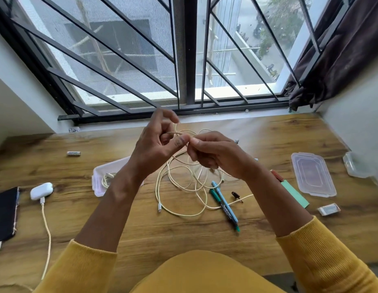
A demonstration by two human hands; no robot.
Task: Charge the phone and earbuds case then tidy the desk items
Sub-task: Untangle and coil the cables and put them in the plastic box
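Both hands are raised above the middle of the wooden desk (183, 240), holding a tangled cream cable (179, 199). My left hand (160, 144) pinches a loop of it between thumb and fingers. My right hand (215, 153) pinches the same cable just beside it. The rest of the cable hangs in loops onto the desk, its white plug (160, 207) lying free. At the left, the white earbuds case (41, 190) has a cable (47, 233) plugged in. A dark phone (4, 214) lies at the far left edge with a white plug at its lower end.
A white box (97, 176) holding a coiled cable sits behind my left arm. Blue and green pens (225, 203), a small black clip (235, 195), a green strip (294, 193), a clear lid (312, 174), a clear box (356, 164), an eraser (328, 209) and a battery (73, 153) lie about.
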